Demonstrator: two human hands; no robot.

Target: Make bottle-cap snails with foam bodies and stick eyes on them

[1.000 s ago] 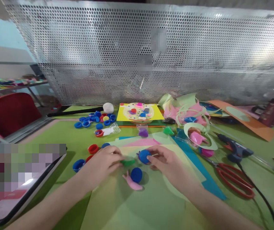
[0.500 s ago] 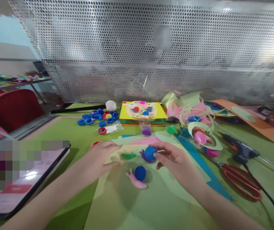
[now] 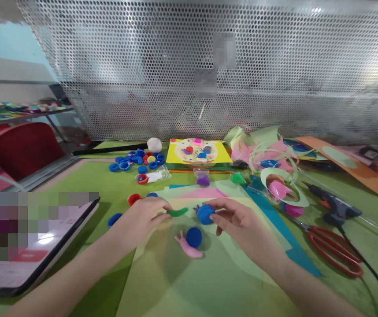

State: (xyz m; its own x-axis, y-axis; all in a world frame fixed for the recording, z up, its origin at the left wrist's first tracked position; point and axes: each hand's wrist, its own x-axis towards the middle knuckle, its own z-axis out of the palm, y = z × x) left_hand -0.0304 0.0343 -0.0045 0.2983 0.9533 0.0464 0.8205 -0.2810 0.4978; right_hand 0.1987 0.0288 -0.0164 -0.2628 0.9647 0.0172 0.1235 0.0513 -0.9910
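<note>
My left hand (image 3: 141, 219) pinches one end of a green clay strip (image 3: 177, 212) just above the light green paper sheets (image 3: 189, 277). My right hand (image 3: 238, 220) grips a purple clay snail with a blue bottle-cap shell (image 3: 205, 214), its fingers closed round it. A pink clay snail with a blue cap shell (image 3: 190, 243) lies on the paper between and just below the two hands.
A tablet (image 3: 33, 246) lies at the left. Loose blue and red bottle caps (image 3: 139, 163) sit behind, with a yellow card holding a decorated disc (image 3: 197, 152). Red scissors (image 3: 332, 251) and a glue gun (image 3: 332, 204) lie at the right. A perforated metal screen (image 3: 209, 66) stands behind.
My left hand let the green strip go, then took hold of its end again. The right hand kept the purple snail, shifting it slightly right.
</note>
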